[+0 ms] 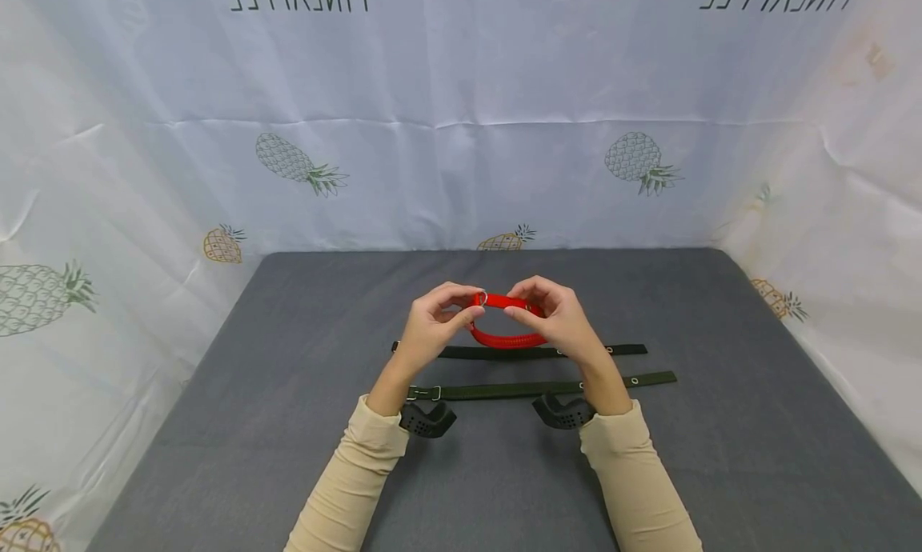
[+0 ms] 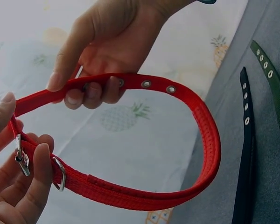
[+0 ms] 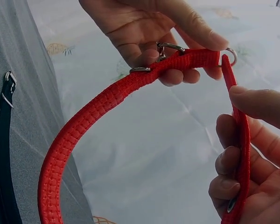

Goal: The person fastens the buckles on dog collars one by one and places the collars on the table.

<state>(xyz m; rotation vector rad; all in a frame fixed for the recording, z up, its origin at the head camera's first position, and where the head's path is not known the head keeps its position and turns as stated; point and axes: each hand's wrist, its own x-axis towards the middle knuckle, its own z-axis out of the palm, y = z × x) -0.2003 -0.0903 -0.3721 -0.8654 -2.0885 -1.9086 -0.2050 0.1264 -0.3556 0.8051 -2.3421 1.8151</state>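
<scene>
A red collar (image 1: pixel 509 342) hangs in a loop between both hands, above the table. My left hand (image 1: pixel 425 324) pinches its buckle end; the metal buckle (image 2: pixel 22 158) and a D-ring (image 2: pixel 59 173) show by the fingers in the left wrist view. With thumb and fingers, my right hand (image 1: pixel 555 316) grips the opposite strap end, which has metal eyelets (image 2: pixel 171 89). In the right wrist view the tip of that red strap (image 3: pixel 227 70) points up close beside the buckle end, near a metal ring (image 3: pixel 233 56).
Behind the hands a black collar (image 1: pixel 497 353) lies straight across the grey table (image 1: pixel 324 472). Nearer lies a green collar (image 1: pixel 504 391), parallel to it. Both carry eyelets at the right end. A pineapple-print curtain (image 1: pixel 461 184) encloses the back and sides.
</scene>
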